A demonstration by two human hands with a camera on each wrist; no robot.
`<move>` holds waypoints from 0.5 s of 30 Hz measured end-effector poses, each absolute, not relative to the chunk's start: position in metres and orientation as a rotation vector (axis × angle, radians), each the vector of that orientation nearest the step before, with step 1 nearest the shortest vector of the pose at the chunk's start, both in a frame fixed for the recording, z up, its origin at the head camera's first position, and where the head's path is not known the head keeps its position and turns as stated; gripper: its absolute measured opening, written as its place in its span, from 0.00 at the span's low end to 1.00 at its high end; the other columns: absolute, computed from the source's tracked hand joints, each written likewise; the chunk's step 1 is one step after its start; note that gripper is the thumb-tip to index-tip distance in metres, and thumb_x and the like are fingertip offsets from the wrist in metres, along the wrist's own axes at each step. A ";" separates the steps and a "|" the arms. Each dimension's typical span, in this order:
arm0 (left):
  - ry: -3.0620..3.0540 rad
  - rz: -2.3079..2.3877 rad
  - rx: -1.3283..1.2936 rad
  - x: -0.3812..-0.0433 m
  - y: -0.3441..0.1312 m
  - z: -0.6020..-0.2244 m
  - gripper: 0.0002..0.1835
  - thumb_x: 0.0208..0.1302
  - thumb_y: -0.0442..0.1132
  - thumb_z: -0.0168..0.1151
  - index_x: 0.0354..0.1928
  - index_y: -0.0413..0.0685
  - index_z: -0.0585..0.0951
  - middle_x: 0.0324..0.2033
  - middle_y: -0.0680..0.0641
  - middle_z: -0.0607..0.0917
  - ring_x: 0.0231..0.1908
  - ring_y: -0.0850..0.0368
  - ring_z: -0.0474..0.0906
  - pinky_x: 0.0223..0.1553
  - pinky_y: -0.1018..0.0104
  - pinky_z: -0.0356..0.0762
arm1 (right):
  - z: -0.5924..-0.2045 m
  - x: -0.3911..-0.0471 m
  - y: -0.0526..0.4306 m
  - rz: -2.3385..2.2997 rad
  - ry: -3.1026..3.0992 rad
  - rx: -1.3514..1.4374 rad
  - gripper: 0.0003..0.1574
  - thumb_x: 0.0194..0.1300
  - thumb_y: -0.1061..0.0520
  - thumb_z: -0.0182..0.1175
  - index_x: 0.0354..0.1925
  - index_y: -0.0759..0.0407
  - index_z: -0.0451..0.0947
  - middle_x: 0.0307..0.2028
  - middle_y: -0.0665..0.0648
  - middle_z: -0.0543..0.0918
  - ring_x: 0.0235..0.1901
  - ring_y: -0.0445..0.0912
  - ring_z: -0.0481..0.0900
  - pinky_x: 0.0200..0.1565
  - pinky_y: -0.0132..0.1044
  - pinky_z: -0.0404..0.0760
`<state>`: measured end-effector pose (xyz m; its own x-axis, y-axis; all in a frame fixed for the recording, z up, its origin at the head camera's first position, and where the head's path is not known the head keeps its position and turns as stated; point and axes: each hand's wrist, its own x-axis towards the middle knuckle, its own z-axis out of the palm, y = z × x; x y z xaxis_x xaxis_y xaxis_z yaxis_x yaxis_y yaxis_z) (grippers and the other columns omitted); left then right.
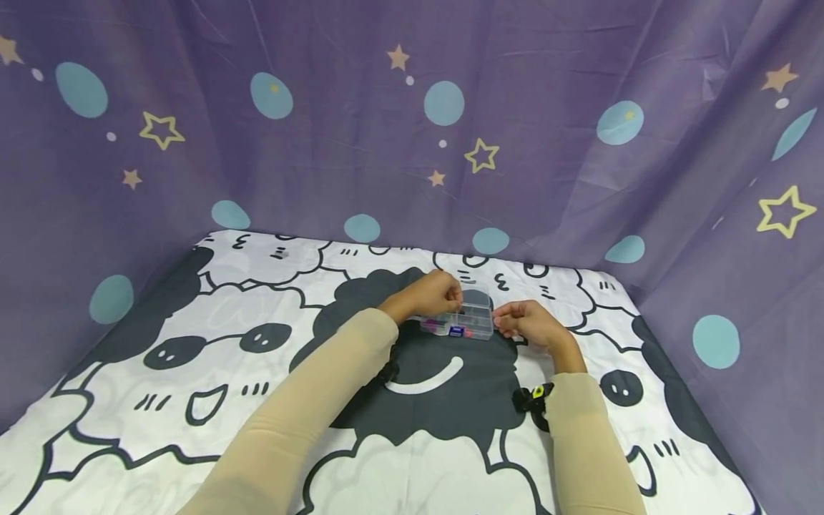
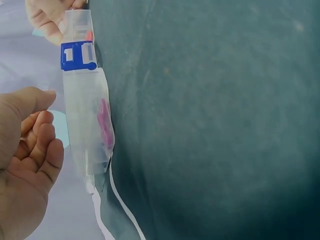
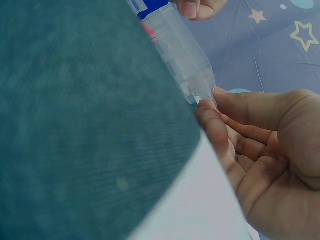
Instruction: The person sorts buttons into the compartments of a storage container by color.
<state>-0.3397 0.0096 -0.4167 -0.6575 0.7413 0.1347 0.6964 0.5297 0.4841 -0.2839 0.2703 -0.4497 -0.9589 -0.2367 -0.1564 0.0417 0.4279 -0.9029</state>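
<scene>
A clear plastic compartment box [image 1: 475, 323] with a blue latch [image 2: 80, 55] lies on the dark part of the cloth, its lid apparently raised at the back. Small pink [image 2: 104, 122] and red pieces show through its walls. My right hand [image 1: 531, 322] pinches the box's right end between thumb and fingers, clearest in the right wrist view [image 3: 265, 145]. Above the box's left part is my left hand [image 1: 433, 293], fingers curled and thumb near them. Whether anything small is between its fingertips is hidden.
A white cloth [image 1: 257, 400] printed with cartoon sheep covers the surface. Purple curtains [image 1: 347, 157] with stars and dots stand behind and at both sides. Dark straps with a black and yellow piece [image 1: 536, 395] are at the right wrist.
</scene>
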 end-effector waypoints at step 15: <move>2.689 0.947 1.236 -0.324 -0.018 -0.415 0.06 0.68 0.34 0.63 0.35 0.42 0.87 0.28 0.52 0.85 0.29 0.61 0.80 0.38 0.65 0.80 | -0.456 -0.284 0.282 -1.615 2.359 -0.219 0.20 0.73 0.63 0.60 0.55 0.79 0.76 0.34 0.55 0.84 0.33 0.42 0.82 0.39 0.34 0.83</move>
<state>-0.3241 -0.0176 -0.4155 -0.6833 0.6985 0.2126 0.6776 0.4983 0.5409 -0.2839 0.2818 -0.4561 -0.9511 -0.2758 -0.1389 0.0296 0.3662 -0.9301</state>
